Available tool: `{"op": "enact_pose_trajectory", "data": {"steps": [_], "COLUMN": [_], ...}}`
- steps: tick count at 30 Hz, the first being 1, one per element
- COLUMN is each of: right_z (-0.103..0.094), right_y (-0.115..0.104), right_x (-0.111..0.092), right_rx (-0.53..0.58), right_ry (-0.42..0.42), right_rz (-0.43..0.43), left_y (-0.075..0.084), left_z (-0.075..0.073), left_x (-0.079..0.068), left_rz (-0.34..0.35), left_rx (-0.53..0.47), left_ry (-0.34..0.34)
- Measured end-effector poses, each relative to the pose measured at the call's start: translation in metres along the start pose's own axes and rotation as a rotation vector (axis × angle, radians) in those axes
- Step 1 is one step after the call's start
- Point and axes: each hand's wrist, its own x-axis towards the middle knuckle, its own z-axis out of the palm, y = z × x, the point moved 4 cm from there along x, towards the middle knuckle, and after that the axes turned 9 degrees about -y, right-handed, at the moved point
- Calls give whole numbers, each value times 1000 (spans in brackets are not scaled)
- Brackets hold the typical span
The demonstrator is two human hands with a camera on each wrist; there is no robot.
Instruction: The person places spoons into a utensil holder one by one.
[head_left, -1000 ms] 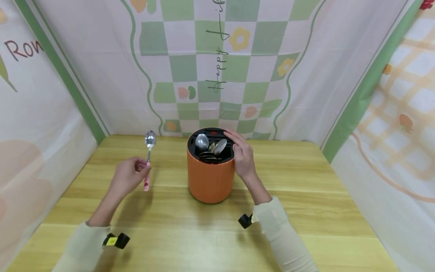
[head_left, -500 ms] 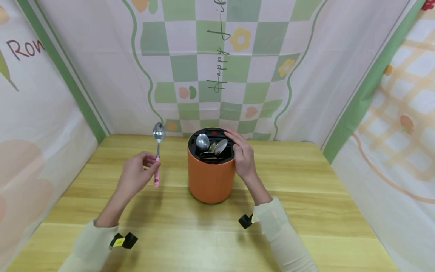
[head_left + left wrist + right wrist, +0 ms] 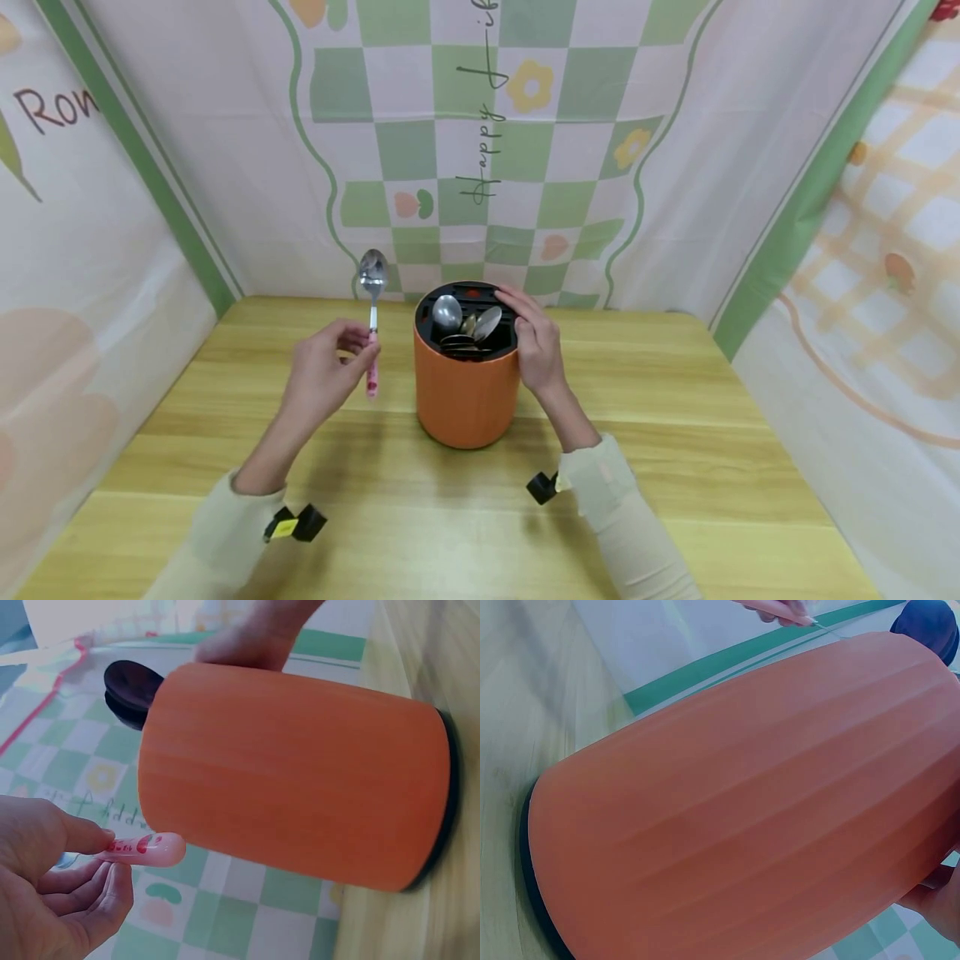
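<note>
My left hand (image 3: 326, 367) pinches the pink, strawberry-printed handle of a metal spoon (image 3: 372, 271) between thumb and fingers. The spoon is upright, bowl at the top, left of an orange utensil holder (image 3: 465, 400). In the left wrist view the handle's rounded pink end (image 3: 161, 850) overlaps the holder's side. My right hand (image 3: 542, 350) rests against the holder's right side, its fairly straight fingers along the black top's rim. Several spoons (image 3: 447, 313) stand in the holder, bowls up; their handles are hidden inside.
The holder stands on a wooden table (image 3: 645, 400). Behind it hangs a green-and-white checked cloth (image 3: 465, 150), with more printed cloth at both sides. Black wrist cameras (image 3: 309, 523) sit on both cuffs.
My left hand has moved right and a little up and away with the spoon, bringing it nearer the holder. The right hand and the holder have stayed in place.
</note>
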Motion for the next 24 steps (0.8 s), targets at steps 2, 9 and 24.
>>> {"op": "enact_pose_trajectory", "data": {"steps": [2, 9, 24], "right_z": [0, 0, 0], "right_y": [0, 1, 1], "right_x": [0, 0, 0], "right_rx": [0, 2, -5], "right_ry": [0, 3, 4], "right_rz": [-4, -13, -15], "left_y": [4, 18, 53], "left_z": [0, 3, 3], "left_x": [1, 6, 19], "left_rz": [8, 63, 200], "left_rx": [-16, -52, -98], "left_ry": [9, 43, 118]}}
